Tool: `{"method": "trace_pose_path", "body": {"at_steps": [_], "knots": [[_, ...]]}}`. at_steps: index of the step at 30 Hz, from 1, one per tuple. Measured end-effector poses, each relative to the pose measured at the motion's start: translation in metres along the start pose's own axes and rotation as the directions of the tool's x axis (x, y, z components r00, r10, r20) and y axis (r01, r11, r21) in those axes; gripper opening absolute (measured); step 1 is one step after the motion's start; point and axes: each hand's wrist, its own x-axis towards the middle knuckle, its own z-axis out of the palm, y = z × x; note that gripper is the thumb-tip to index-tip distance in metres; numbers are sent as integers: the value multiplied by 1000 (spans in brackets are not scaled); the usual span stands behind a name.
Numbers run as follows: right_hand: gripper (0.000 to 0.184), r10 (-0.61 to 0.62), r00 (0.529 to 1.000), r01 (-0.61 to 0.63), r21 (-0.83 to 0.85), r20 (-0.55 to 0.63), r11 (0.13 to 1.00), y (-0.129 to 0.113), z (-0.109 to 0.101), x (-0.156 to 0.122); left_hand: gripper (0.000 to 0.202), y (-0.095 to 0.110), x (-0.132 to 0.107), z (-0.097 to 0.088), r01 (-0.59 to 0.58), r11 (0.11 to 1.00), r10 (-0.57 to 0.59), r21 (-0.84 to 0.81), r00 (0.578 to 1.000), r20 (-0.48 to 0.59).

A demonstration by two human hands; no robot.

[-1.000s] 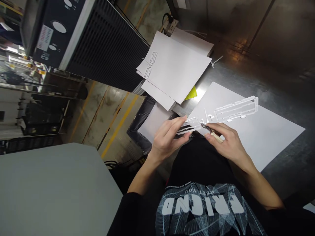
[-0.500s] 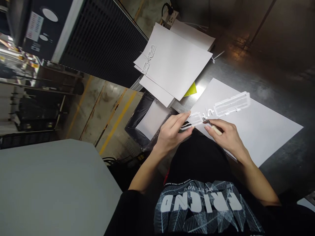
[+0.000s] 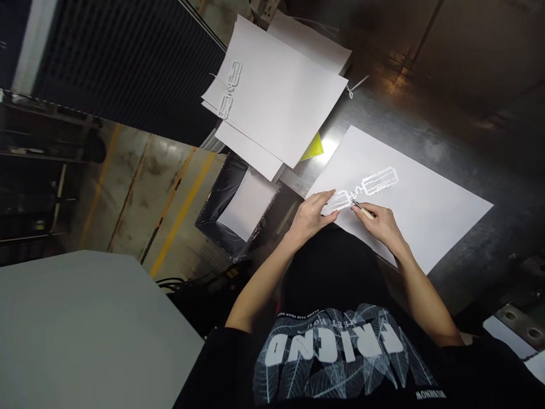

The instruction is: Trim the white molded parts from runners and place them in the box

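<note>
A thin white plastic molded part (image 3: 378,180), made of two long slotted frames joined by a narrow middle, extends over a large white paper sheet (image 3: 430,210). My left hand (image 3: 310,217) grips its near frame between thumb and fingers. In my right hand (image 3: 385,226) is a small knife-like tool with a cream handle (image 3: 367,213). Its dark metal tip meets the part near the narrow middle, at the inner end of the held frame. Whether the tip is cutting cannot be made out. The far frame points away to the right.
Stacked white sheets (image 3: 281,91) carry a similar plastic part (image 3: 231,90). A yellow set square (image 3: 314,147) pokes out beneath them. Left of my hands stands a black-lined box (image 3: 210,196) with a white sheet inside. The metal table (image 3: 443,147) extends behind the paper.
The view has shifted, so the table things appear further left and higher. The plastic part, blurred before, now shows sharply with its far end lower. Both hands keep their holds.
</note>
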Motion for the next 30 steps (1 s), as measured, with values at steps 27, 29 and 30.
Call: {"method": "trace_pose_path", "body": {"at_steps": [27, 29, 30], "knots": [[19, -105, 948, 81, -94, -301, 992, 19, 35, 24, 65, -42, 10, 31, 317, 948, -317, 18, 939, 131], [29, -49, 963, 89, 142, -266, 986, 9, 18, 22, 61, -30, 9, 22, 214, 976, -202, -43, 960, 193], [38, -31, 977, 91, 279, -212, 956, 3, 7, 20, 67, -22, 9, 16, 154, 985, -136, -71, 967, 215]]}}
